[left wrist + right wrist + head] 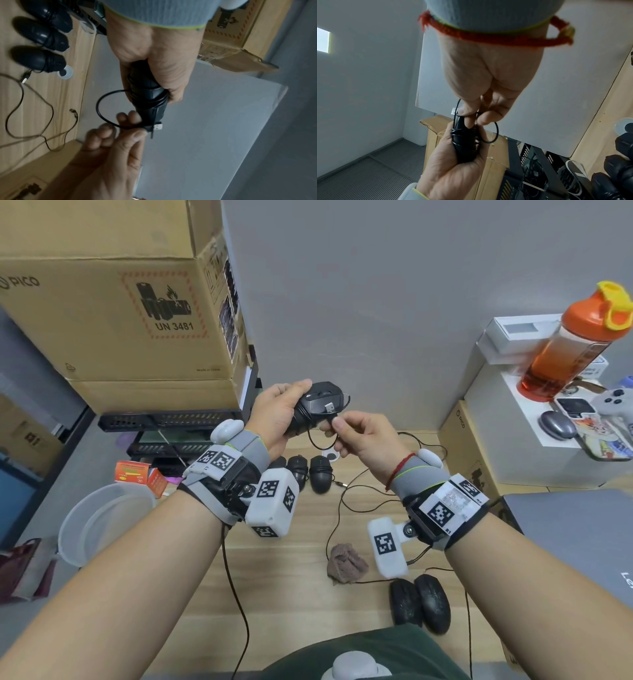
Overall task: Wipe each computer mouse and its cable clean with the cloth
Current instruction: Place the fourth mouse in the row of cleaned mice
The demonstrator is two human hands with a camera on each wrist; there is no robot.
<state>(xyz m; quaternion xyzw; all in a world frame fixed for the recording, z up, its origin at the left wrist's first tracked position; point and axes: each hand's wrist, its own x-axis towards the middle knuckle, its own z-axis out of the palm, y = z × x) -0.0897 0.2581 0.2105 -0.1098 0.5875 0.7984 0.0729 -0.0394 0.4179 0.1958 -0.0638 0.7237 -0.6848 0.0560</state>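
- Head view: left hand [274,412] wrapped round a black wired mouse [317,402], cable [322,445] coiled about the body; right hand [363,440] pinching the cable just behind the USB plug [329,407], thumb on top. Brown cloth [346,563] lying loose on the bench [291,594], well below both grips, touched by neither hand.
- Left wrist view: one slack loop [102,108] hanging beside the left grip; plug [158,126] sticking out past the right thumb [137,135]. Best drawn off turn by turn, never yanked, lest the coils bind.
- Right wrist view: several tight turns [462,134] across the mouse, under the left fingers. Worth easing those fingers as each turn lifts, then fetching the cloth for wiping.
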